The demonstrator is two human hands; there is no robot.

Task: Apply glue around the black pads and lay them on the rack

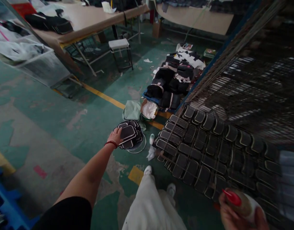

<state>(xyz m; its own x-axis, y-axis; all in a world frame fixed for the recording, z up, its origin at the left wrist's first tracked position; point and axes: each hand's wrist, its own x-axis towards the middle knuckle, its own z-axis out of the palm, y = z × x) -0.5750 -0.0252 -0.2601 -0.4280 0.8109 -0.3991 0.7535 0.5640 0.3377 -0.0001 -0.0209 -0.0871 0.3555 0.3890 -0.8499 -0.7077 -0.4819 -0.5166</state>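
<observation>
My left hand (115, 136) reaches out to a pile of black padded pieces (128, 132) with pale edging. Its fingers look spread and rest on the pile's left edge; whether they pinch a piece is unclear. Beneath the pile shows a round rim (143, 145), perhaps of a stool or basket. At the lower right, my right hand (229, 215) is wrapped around a squeeze bottle (244, 204) with a red nozzle, partly cut off by the frame. Beside that hand spread many similar black edged pieces (192, 156), stacked in rows.
A pale green bag (132, 110) and a round container with white cloth (149, 110) stand beyond the pile. Behind them lie bundled black pieces (168, 76). Netting (245, 64) rises at right. A stool (118, 44), table (89, 19) and cart (41, 64) stand farther back.
</observation>
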